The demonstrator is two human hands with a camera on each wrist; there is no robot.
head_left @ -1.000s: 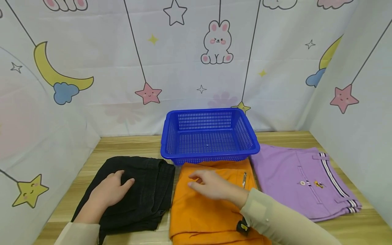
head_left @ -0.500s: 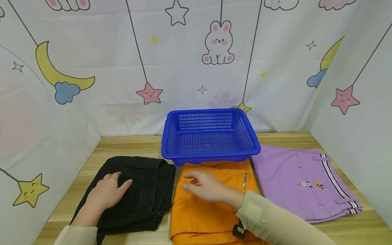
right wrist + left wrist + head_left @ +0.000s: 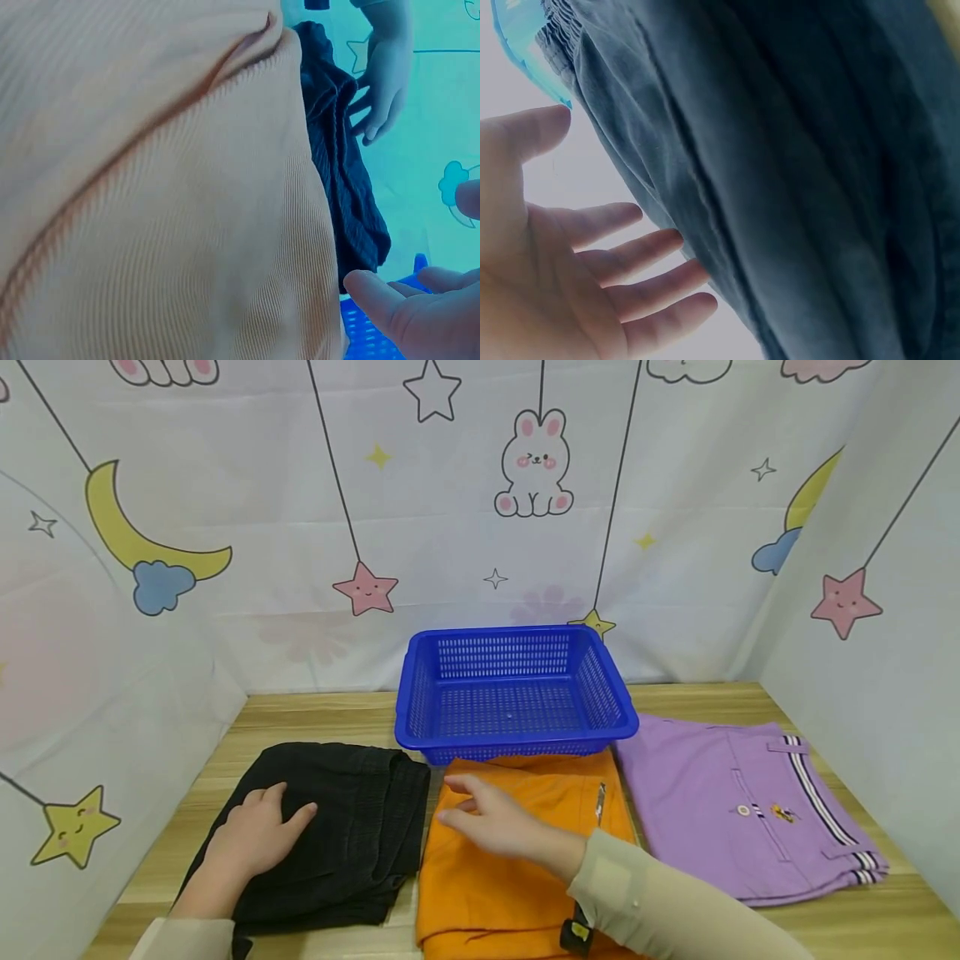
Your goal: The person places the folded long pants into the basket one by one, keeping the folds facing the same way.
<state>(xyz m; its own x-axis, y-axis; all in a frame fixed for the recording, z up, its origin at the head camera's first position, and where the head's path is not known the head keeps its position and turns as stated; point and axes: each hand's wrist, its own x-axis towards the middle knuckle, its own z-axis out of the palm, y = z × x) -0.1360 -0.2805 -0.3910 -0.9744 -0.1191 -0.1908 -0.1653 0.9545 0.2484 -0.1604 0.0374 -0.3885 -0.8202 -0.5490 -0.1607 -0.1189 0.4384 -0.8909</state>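
My left hand [image 3: 253, 835] hovers over folded black pants [image 3: 341, 860] on the left of the table. In the left wrist view its fingers are spread and relaxed, with the dark cloth [image 3: 780, 187] beyond the fingertips. Over folded orange pants [image 3: 487, 893] in the middle is my right hand [image 3: 495, 818], palm turned inward, fingers loosely bent. Nothing is between its fingers and thumb. The right wrist view shows this hand [image 3: 431, 319] beside the orange garment [image 3: 187, 210], which looks pale there. A dark strap with a buckle-like end hangs below the right sleeve.
Behind the orange pants stands a blue plastic basket [image 3: 517, 745] with nothing in it. Purple pants [image 3: 697, 810] with a striped waistband lie folded on the right. White patterned cloth [image 3: 450, 527] walls in the wooden table [image 3: 322, 706] at the back and both sides.
My right hand has drifted left over the orange pants. The left hand has shifted slightly left over the black pants. The clothes and basket stay put.
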